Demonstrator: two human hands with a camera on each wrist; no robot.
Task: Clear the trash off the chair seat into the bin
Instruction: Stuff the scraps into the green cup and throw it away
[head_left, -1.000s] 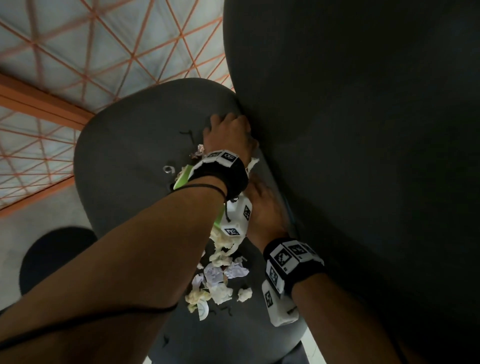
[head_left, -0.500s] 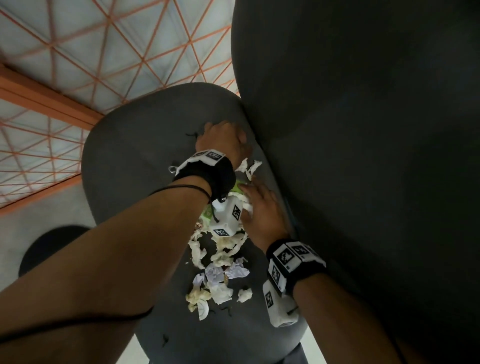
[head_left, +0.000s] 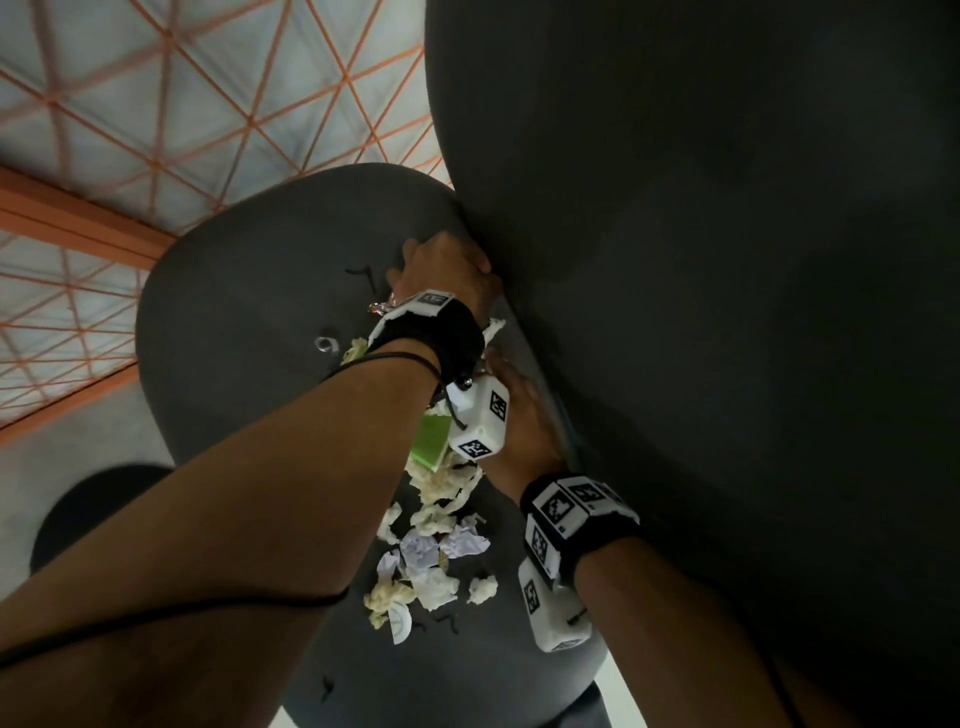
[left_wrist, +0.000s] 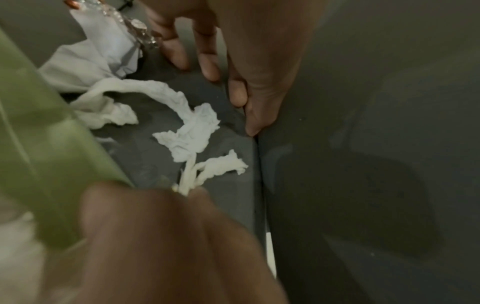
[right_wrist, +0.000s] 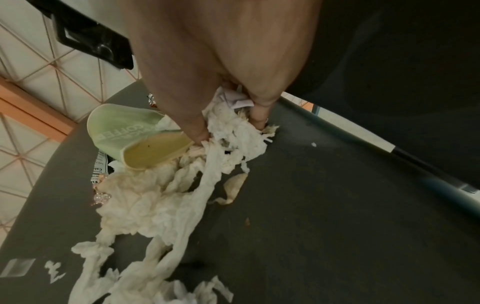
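Crumpled white tissue and paper scraps (head_left: 431, 551) litter the dark grey chair seat (head_left: 234, 338). A green paper coffee cup (right_wrist: 130, 131) lies on its side among them, partly under my left wrist (head_left: 431, 441). My left hand (head_left: 441, 265) rests at the crease below the backrest (head_left: 675, 260), with its fingers (left_wrist: 210, 67) straight on the seat. My right hand (head_left: 524, 415) is just nearer, and its thumb and fingers (right_wrist: 230, 131) pinch a wad of tissue (right_wrist: 233, 144) beside the cup. Long tissue strands trail from that wad.
A shiny foil wrapper (head_left: 382, 306) and a small ring (head_left: 324, 344) lie on the seat left of my left wrist. A dark round thing (head_left: 93, 509) stands on the floor at lower left. Grey tiles with orange lines (head_left: 208, 78) lie beyond the seat.
The green cup has slid nearer along the seat, under my left wrist. My right hand has gathered tissue between its fingers. My left hand stays at the crease.
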